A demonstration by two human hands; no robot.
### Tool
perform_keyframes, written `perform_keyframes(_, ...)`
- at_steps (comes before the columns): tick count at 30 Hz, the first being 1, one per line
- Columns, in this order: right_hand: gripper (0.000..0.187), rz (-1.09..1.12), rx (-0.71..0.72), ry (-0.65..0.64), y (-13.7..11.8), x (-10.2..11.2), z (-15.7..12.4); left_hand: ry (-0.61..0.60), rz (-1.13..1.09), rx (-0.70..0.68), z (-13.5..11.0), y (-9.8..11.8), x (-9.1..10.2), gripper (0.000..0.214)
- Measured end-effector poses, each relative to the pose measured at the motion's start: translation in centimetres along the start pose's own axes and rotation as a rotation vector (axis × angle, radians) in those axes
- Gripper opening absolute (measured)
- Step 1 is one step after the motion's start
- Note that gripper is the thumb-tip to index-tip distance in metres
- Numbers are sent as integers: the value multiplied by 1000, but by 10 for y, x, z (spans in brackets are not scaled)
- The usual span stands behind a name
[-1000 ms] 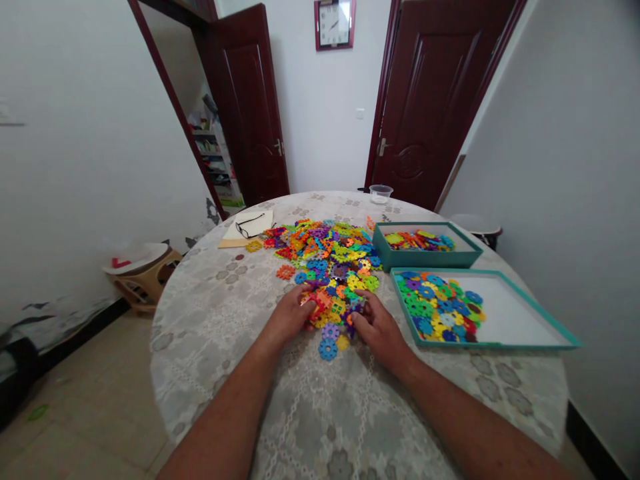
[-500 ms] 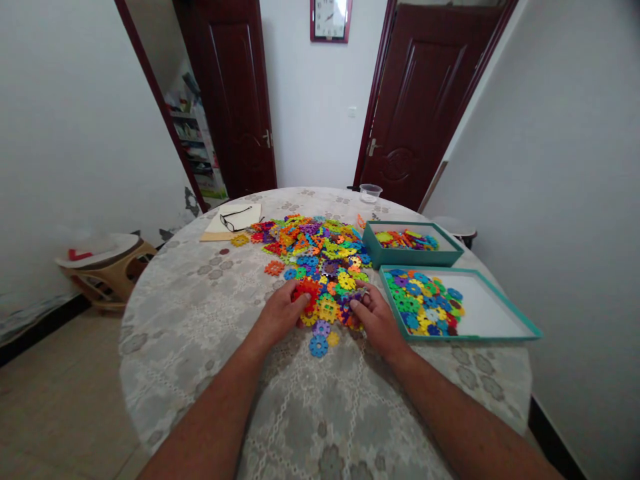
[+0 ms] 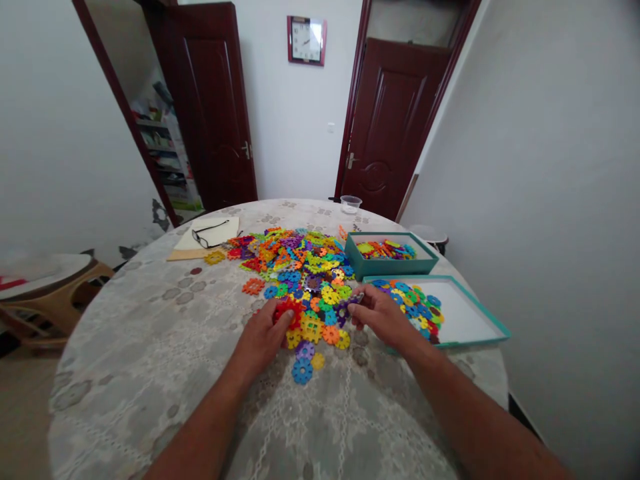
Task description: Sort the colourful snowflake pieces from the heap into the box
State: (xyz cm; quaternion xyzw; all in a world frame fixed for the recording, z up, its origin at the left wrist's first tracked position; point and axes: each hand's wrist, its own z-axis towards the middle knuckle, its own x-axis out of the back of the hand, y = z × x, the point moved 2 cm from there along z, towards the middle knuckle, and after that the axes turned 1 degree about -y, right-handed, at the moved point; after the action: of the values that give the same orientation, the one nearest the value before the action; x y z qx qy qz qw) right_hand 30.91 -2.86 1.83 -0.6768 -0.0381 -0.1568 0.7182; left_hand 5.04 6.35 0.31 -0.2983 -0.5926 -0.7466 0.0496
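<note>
A large pile of colourful plastic building pieces (image 3: 295,263) spreads over the table in front of me. At its near left edge my left hand (image 3: 265,328) is closed, gripping red toothed building pieces (image 3: 291,312) under the thumb. Across from it my right hand (image 3: 376,313) pinches a purple building piece (image 3: 346,310), with something greyish at its upper end. Between the hands lie a yellow square piece (image 3: 313,328) and an orange round piece (image 3: 331,335). A blue gear-shaped piece (image 3: 303,371) rests nearest to me.
Right of the pile stands a green box (image 3: 390,265) with pieces inside. In front of it a shallow green-rimmed tray (image 3: 473,323) holds many round pieces. Eyeglasses (image 3: 200,239) lie on paper (image 3: 223,231) at the left. A clear bowl (image 3: 351,204) stands at the back.
My view has shifted, so the scene sits lower and further left. My right hand has lifted the purple piece slightly off the pile, towards the tray. The left hand keeps its red pieces.
</note>
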Motion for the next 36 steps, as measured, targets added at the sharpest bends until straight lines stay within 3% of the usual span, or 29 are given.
perform_keyframes(4, 18, -84, -13, 16, -17, 39, 56, 16, 66, 4, -2, 5, 0, 24)
perform_keyframes(8, 19, -99, -3, 358, -35, 84, 134, -20, 64, 26, -4, 3, -2, 23)
perform_keyframes(10, 28, -114, 23, 472, -45, 102, 163, -26, 65, 25, -4, 0, -3, 21)
perform_keyframes(14, 46, -167, 47, 583, -52, 120, 183, -61, 39, 46, -3, -4, -5, 20)
perform_keyframes(16, 44, -194, 37, 581, -46, 113, 174, -79, -4, 54, -4, -5, -6, 21)
perform_keyframes(18, 37, -212, 30, 503, -35, 92, 155, -103, -72, 71, -4, -4, -7, 21)
perform_keyframes(23, 31, -265, 84, 19, -11, -2, 78, -247, -294, 107, -6, -5, -15, 21)
perform_keyframes(27, 31, -185, 73, -148, -5, -56, 30, -392, -413, 124, -9, -7, -23, 28)
perform_keyframes(29, 30, -191, 80, -132, -2, -65, 21, -423, -437, 126, -10, -9, -26, 29)
perform_keyframes(33, 32, -149, 38, -26, 7, -62, 19, -412, -457, 132, -10, -8, -26, 28)
perform_keyframes(36, 36, -60, 29, -81, 12, -63, 16, -412, -465, 114, -10, -6, -25, 25)
